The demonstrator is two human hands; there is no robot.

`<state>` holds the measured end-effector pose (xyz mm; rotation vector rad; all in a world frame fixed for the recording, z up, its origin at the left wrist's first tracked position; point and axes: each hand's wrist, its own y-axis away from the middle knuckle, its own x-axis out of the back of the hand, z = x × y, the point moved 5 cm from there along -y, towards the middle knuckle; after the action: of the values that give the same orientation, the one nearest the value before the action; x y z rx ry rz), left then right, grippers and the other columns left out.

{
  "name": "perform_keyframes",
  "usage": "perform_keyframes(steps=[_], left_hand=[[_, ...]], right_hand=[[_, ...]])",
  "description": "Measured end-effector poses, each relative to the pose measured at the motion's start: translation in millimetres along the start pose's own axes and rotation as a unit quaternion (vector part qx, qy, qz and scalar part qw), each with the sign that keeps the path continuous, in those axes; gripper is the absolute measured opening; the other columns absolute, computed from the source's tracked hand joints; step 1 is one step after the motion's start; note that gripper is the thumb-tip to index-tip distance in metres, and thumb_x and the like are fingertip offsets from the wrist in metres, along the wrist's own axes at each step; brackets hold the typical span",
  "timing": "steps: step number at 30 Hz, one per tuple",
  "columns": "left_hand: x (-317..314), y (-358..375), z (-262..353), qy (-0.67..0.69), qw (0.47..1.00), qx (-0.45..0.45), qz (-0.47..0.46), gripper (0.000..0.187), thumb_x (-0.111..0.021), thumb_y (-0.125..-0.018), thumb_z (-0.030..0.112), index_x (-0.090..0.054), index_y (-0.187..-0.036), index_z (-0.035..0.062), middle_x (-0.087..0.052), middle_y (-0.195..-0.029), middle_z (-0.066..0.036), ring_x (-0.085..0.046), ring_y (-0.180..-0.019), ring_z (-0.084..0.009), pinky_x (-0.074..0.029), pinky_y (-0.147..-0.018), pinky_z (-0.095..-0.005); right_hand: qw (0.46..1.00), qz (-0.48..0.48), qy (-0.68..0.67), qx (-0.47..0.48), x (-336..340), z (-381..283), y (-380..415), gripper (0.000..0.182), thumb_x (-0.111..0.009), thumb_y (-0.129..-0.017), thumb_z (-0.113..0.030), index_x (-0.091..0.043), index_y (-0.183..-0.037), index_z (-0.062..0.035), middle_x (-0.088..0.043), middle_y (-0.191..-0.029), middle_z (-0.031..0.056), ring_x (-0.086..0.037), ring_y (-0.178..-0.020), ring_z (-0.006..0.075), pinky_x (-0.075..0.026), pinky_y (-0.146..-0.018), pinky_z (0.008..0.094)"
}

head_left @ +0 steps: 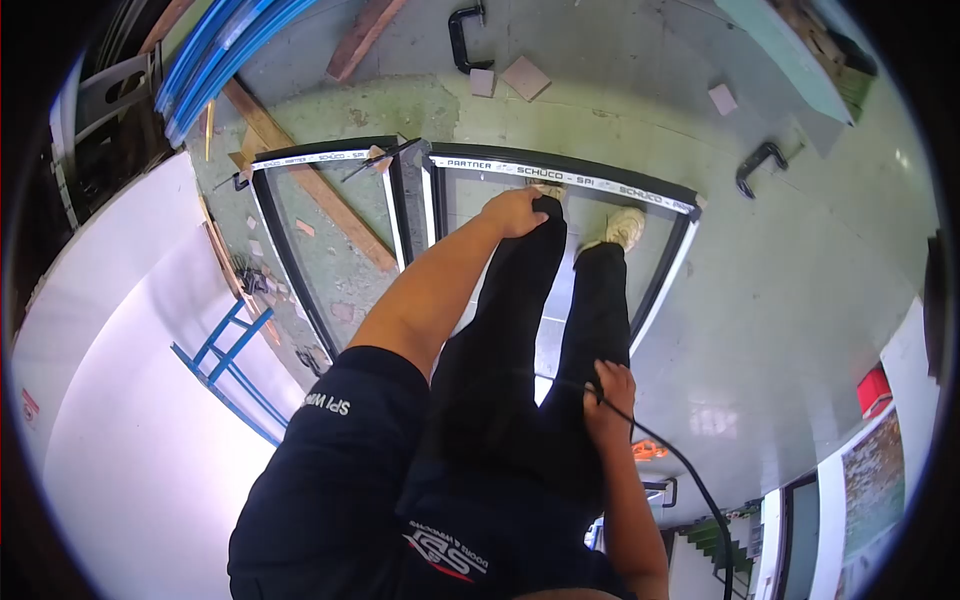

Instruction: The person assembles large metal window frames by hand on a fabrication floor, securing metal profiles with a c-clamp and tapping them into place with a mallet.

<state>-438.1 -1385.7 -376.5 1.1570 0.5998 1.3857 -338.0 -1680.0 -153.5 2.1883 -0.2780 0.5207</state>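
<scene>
- Head view, the only one: the left hand (pixel 515 213) is bent in by the trouser leg, near the labelled bar of the wide black-and-white frame (pixel 565 176). Can't tell if it's gripping anything.
- Right hand (pixel 610 400) has its fingers curled up by the thigh, with a black cable (pixel 690 470) crossing it. Can't tell if that's held or just draped.
- Frame's out in front, and both shoes (pixel 625 229) show inside its outline. I'd worry about a toe catching a bar on a careless step.
- That cable could snag on a hand or leg if it's slack.
- Narrower frame (pixel 325 158) sits right beside it, so a shove might knock them together and scuff edges.
</scene>
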Motion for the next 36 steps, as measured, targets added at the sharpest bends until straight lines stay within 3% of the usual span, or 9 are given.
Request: perform_keyframes(steps=[2,10,12,16,18,19,21,29,36], left_hand=[[-5,-51,-17,0.010,0.999,0.009,0.045,0.059,-0.064,-0.083,0.036,-0.050,-0.131,0.0040,-0.058,-0.125,-0.021,-0.054,-0.117,-0.0346,-0.043,-0.100,-0.0404],[63,-252,-74,-0.150,0.956,0.038,0.250,0.063,-0.064,-0.081,0.030,-0.042,-0.139,0.0221,-0.020,-0.154,-0.013,-0.025,-0.139,-0.0393,-0.035,-0.108,-0.0477],[95,-282,-41,-0.310,0.927,-0.038,0.208,0.065,-0.063,-0.085,0.032,-0.039,-0.142,0.0142,-0.030,-0.151,-0.015,-0.021,-0.141,-0.0365,-0.018,-0.115,-0.0488],[76,-320,-61,-0.288,0.947,0.062,0.133,0.063,-0.061,-0.084,0.034,-0.041,-0.141,0.0169,-0.027,-0.153,-0.012,-0.019,-0.141,-0.0359,-0.026,-0.111,-0.0508],[54,-312,-92,-0.240,0.850,-0.026,0.469,0.049,-0.065,-0.079,0.028,-0.060,-0.123,0.0078,-0.053,-0.132,-0.017,-0.046,-0.125,-0.0300,-0.043,-0.095,-0.0427],[45,-304,-109,-0.241,0.846,-0.018,0.475,0.049,-0.065,-0.079,0.028,-0.060,-0.123,0.0078,-0.053,-0.132,-0.017,-0.046,-0.125,-0.0300,-0.043,-0.095,-0.0427],[20,-290,-131,-0.276,0.904,0.002,0.327,0.052,-0.064,-0.084,0.029,-0.050,-0.133,0.0174,-0.022,-0.152,-0.016,-0.022,-0.137,-0.0440,-0.033,-0.110,-0.0460],[10,-219,-211,-0.108,0.949,0.159,0.249,0.055,-0.053,-0.092,0.046,-0.055,-0.122,0.0003,-0.022,-0.152,-0.016,-0.028,-0.138,-0.0333,-0.033,-0.109,-0.0411],[-2,-219,-161,-0.113,0.973,0.152,0.129,0.055,-0.047,-0.090,0.056,-0.062,-0.120,0.0119,-0.060,-0.119,-0.016,-0.055,-0.114,-0.0341,-0.040,-0.100,-0.0440]], right_hand=[[0.980,-0.028,0.195,-0.001,-5,-1,-22,0.040,-0.064,-0.078,-0.014,-0.060,-0.117,-0.0069,-0.057,-0.123,0.0134,-0.044,-0.124,0.0337,-0.030,-0.105,0.0488],[0.968,-0.093,0.227,-0.060,1,21,-63,0.036,-0.063,-0.075,-0.018,-0.063,-0.110,-0.0096,-0.057,-0.124,0.0086,-0.039,-0.127,0.0364,-0.022,-0.106,0.0523],[0.965,-0.085,0.244,-0.053,3,20,-71,0.035,-0.062,-0.074,-0.019,-0.064,-0.107,-0.0093,-0.057,-0.124,0.0087,-0.040,-0.126,0.0367,-0.022,-0.105,0.0538],[0.963,-0.105,0.241,-0.059,5,17,-80,0.035,-0.059,-0.074,-0.014,-0.063,-0.108,-0.0076,-0.057,-0.123,0.0122,-0.038,-0.128,0.0385,-0.021,-0.107,0.0556],[0.959,-0.118,0.252,-0.048,5,13,-83,0.035,-0.059,-0.074,-0.015,-0.062,-0.108,-0.0076,-0.057,-0.123,0.0122,-0.038,-0.128,0.0387,-0.020,-0.107,0.0557],[0.957,-0.124,0.261,-0.041,4,12,-85,0.035,-0.058,-0.075,-0.016,-0.062,-0.109,-0.0075,-0.057,-0.123,0.0121,-0.038,-0.128,0.0390,-0.020,-0.106,0.0557],[0.956,-0.124,0.265,-0.024,3,9,-89,0.035,-0.059,-0.074,-0.017,-0.062,-0.108,-0.0082,-0.057,-0.122,0.0112,-0.039,-0.127,0.0384,-0.021,-0.105,0.0547],[0.947,-0.133,0.291,-0.001,4,7,-97,0.034,-0.059,-0.074,-0.019,-0.063,-0.107,-0.0085,-0.058,-0.121,0.0102,-0.040,-0.126,0.0371,-0.024,-0.103,0.0525],[0.948,-0.123,0.291,0.026,6,13,-96,0.033,-0.060,-0.074,-0.020,-0.064,-0.105,-0.0085,-0.059,-0.120,0.0089,-0.040,-0.126,0.0354,-0.025,-0.102,0.0510]])
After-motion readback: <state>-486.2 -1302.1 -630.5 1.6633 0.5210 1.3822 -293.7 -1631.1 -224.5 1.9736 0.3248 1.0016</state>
